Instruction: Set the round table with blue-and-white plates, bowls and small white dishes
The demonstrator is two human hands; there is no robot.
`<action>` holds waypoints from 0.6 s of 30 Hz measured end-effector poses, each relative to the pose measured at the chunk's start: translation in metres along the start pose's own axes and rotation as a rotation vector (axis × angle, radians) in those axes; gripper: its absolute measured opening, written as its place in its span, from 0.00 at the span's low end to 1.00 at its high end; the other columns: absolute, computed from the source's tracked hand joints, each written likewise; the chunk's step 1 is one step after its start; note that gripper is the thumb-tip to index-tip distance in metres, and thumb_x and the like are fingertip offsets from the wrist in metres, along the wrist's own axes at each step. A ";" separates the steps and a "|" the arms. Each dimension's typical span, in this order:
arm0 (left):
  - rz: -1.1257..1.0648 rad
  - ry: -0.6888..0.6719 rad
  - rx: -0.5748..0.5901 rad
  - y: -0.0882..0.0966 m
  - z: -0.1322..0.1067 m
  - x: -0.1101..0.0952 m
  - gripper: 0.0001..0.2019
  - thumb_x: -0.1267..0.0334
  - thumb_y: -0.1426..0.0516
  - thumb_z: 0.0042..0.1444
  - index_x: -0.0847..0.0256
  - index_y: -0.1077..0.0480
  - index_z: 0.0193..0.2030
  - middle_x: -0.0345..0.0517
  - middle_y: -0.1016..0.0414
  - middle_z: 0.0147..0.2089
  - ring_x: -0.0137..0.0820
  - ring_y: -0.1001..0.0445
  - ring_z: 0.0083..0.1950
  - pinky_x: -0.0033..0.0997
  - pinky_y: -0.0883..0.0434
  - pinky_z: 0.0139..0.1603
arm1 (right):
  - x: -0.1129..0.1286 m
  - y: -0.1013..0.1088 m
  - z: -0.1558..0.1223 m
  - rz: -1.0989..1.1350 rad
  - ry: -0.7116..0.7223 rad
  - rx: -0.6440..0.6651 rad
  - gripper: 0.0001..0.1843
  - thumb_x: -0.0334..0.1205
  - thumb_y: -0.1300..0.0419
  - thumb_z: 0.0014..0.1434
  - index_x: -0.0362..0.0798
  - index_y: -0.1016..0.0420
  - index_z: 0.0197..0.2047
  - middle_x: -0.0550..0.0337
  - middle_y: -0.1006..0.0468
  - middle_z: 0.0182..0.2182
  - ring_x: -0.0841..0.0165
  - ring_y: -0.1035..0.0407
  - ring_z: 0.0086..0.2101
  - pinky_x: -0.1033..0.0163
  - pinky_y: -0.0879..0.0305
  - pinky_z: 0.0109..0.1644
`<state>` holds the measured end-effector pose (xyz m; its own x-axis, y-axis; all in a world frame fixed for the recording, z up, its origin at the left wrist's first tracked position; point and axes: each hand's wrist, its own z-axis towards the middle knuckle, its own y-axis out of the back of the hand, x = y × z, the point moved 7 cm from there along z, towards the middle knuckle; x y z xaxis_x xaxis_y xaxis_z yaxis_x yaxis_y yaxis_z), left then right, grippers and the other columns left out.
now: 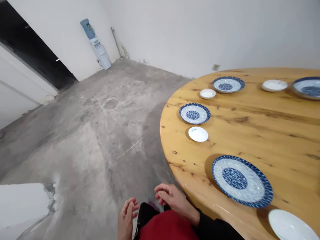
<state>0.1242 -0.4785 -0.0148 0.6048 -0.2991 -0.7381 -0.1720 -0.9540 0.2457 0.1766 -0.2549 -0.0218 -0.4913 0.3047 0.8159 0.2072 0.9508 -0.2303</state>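
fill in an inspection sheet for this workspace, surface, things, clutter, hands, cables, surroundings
Surface: wooden table, curved edge, knotted grain
Things: four blue-rimmed plates and four white dishes in view
Clutter: a pole stands by the wall
Hands: left hand over the floor, right hand near the table edge; both loosely curled, nothing seen in either
Cables: possible cord beside the water dispenser, too small to confirm
Surroundings: stained grey floor, white walls, dark doorway

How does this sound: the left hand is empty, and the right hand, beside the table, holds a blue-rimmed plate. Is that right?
Not quite: the right hand is empty too. The head view shows it, with the nearest blue-rimmed plate resting on the table. The left hand is empty, and the right is beside the table.
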 end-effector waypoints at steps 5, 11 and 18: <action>0.079 0.043 0.153 -0.018 0.057 -0.028 0.36 0.33 0.31 0.32 0.62 0.20 0.40 0.59 0.16 0.45 0.46 0.18 0.46 0.37 0.25 0.42 | 0.020 -0.003 0.046 0.019 0.038 -0.074 0.21 0.52 0.43 0.48 0.47 0.24 0.41 0.58 0.19 0.31 0.67 0.26 0.29 0.62 0.36 0.34; 0.157 -0.076 0.310 -0.025 0.146 -0.111 0.36 0.32 0.32 0.33 0.62 0.21 0.40 0.59 0.16 0.44 0.45 0.18 0.46 0.37 0.25 0.43 | 0.053 -0.017 0.116 0.098 0.093 -0.250 0.22 0.51 0.43 0.46 0.46 0.24 0.40 0.57 0.19 0.30 0.68 0.27 0.27 0.62 0.35 0.33; 0.171 -0.221 0.312 0.004 0.244 -0.206 0.36 0.34 0.31 0.33 0.64 0.21 0.41 0.61 0.16 0.44 0.47 0.17 0.46 0.38 0.24 0.43 | 0.116 -0.047 0.181 0.152 0.187 -0.348 0.19 0.48 0.43 0.47 0.47 0.25 0.39 0.60 0.20 0.29 0.69 0.26 0.27 0.63 0.33 0.34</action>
<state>-0.1905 -0.4263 -0.0151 0.3715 -0.4189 -0.8285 -0.5032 -0.8408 0.1994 -0.0429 -0.2547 -0.0124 -0.2783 0.3939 0.8760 0.5544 0.8107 -0.1884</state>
